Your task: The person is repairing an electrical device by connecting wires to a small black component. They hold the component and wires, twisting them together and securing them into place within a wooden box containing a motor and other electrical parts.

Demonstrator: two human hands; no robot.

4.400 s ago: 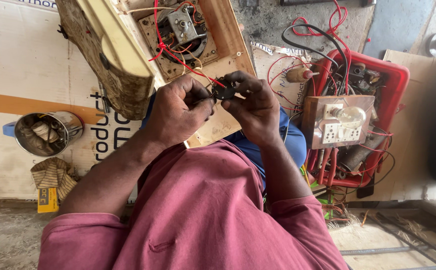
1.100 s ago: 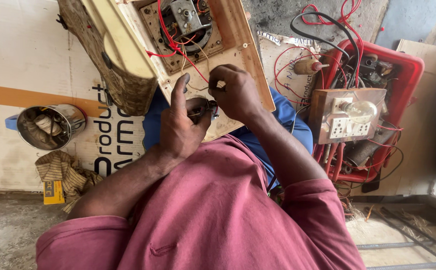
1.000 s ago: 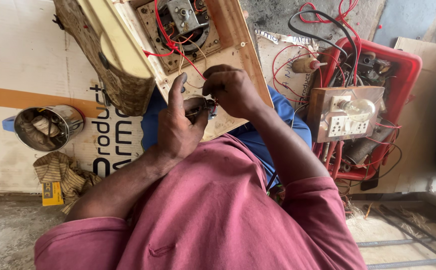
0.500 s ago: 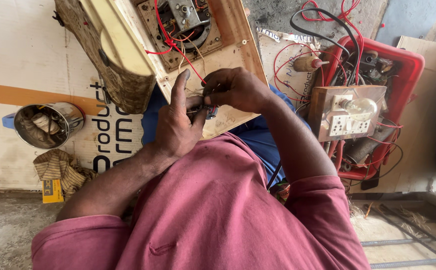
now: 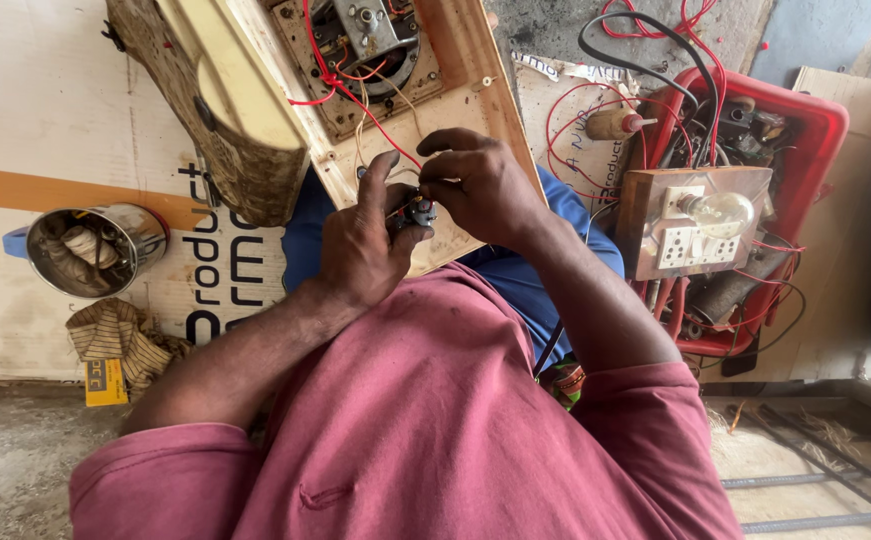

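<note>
Flanking both hands (image 5: pixel 425 215): white cardboard sheet (image 5: pixel 45 110), orange band, black lettering.

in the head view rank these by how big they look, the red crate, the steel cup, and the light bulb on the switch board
1. red crate, by far
2. steel cup
3. light bulb
All three lie at a similar distance from the camera, so the order seems safe.

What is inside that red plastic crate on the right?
The red plastic crate holds a tangle of red and black wires and dark parts. A wooden board with a glass bulb and white sockets lies over it, hiding whatever sits beneath.
</note>
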